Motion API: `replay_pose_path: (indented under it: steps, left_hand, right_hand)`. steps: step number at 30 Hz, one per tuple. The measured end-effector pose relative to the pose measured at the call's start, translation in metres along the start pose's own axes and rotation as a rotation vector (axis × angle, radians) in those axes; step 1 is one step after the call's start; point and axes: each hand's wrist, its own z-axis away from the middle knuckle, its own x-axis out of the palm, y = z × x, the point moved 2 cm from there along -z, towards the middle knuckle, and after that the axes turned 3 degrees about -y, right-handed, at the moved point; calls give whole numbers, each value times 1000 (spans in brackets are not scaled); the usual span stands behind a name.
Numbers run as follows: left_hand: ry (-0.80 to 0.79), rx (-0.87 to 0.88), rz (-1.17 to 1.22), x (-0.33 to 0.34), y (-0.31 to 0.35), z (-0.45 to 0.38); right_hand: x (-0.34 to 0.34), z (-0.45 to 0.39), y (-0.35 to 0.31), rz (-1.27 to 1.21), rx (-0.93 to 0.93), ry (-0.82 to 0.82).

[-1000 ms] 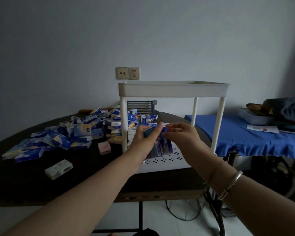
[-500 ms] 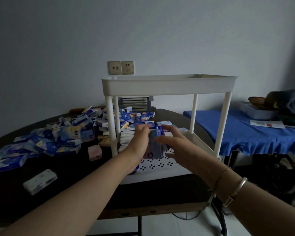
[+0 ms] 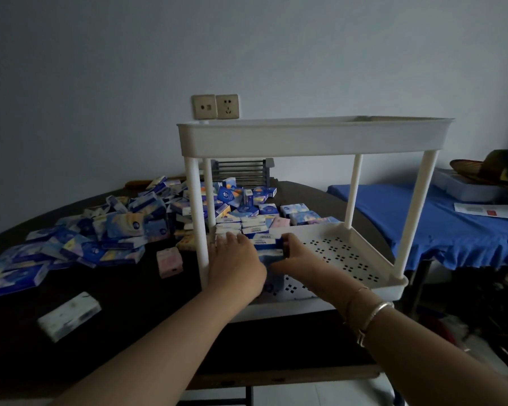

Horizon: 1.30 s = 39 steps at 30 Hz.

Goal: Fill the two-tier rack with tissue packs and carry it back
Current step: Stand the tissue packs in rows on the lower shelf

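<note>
A white two-tier rack (image 3: 314, 139) stands on the dark round table (image 3: 147, 326). Both my hands reach into its perforated lower tier (image 3: 346, 259). Between them sit blue and white tissue packs (image 3: 269, 244), lined up at the tier's left side. My left hand (image 3: 236, 260) rests against the packs from the left and my right hand (image 3: 298, 257) holds them from the right, thumb over the top. A large heap of loose tissue packs (image 3: 123, 230) lies on the table, left of and behind the rack. The upper tier's inside is hidden.
A lone white pack (image 3: 69, 315) and a pink pack (image 3: 169, 260) lie near the table's front left. A slatted grey stand (image 3: 238, 171) sits behind the rack. A blue-covered table (image 3: 452, 224) with papers and clothing stands to the right. Wall sockets (image 3: 216, 106) are behind.
Both hands have gone down from mid-air into the lower tier with the blue packs, which now stand on the tier floor. The view has come closer to the rack.
</note>
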Motion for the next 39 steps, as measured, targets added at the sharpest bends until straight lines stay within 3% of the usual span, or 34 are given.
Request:
replay_pose_path:
  steps: [8, 13, 19, 27, 31, 34, 39]
  left_hand:
    - [-80, 2, -20, -3, 1, -2]
    - [-92, -10, -43, -1, 0, -6]
    - [-91, -12, -58, 0, 0, -7]
    - [-53, 22, 30, -4, 0, -4]
    - [47, 82, 209, -10, -1, 3]
    - [107, 158, 347, -15, -3, 19]
    - [301, 311, 602, -33, -22, 58]
  right_hand:
    - [8, -15, 4, 157, 169, -43]
    - [20, -24, -4, 205, 132, -136]
    - [21, -42, 10, 201, 74, -109]
    - [15, -30, 15, 484, 151, -124]
    - [6, -12, 8, 539, 136, -62]
    - [-1, 9, 0, 531, 73, 97]
    - [-4, 66, -19, 572, -222, 327]
